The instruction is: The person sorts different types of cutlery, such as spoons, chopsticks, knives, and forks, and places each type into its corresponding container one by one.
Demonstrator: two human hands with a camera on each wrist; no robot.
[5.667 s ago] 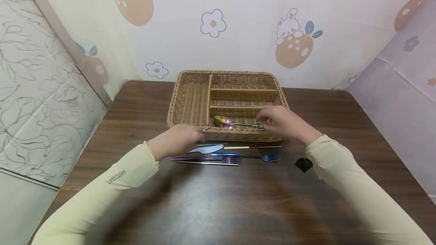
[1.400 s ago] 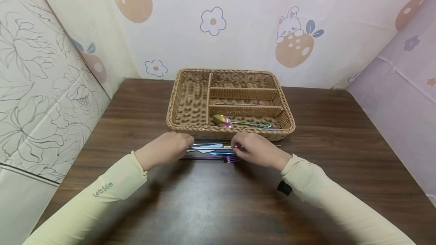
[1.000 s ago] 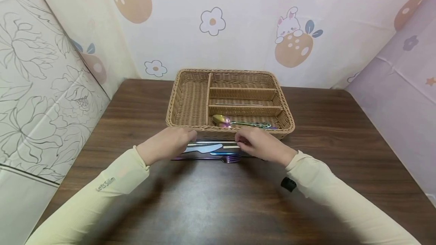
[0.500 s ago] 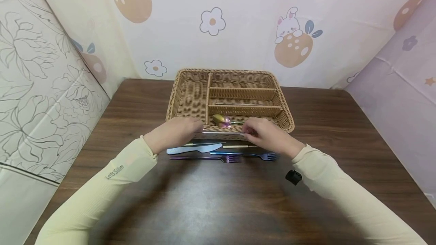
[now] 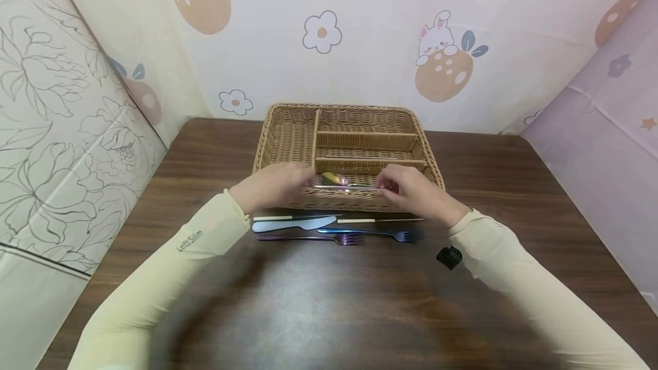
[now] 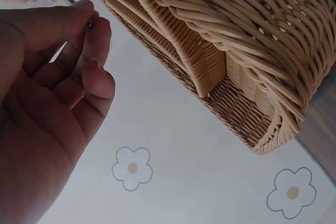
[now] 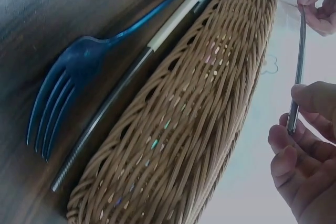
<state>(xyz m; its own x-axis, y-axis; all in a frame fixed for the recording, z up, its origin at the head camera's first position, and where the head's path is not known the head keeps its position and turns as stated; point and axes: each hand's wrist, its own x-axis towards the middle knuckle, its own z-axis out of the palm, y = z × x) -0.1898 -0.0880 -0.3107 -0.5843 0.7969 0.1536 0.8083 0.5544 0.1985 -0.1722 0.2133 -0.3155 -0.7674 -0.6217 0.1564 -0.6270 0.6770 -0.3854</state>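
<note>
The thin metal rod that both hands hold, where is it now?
In the head view the thin metal rod is held level between the left hand and right hand, above the wicker basket's near compartment, over the spoon.

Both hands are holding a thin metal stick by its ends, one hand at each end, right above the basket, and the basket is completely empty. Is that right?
Not quite: the basket is not empty. The head view shows a gold spoon lying in its nearest compartment. The rest holds: the left hand and the right hand each pinch one end of the thin metal stick over the basket.
</note>
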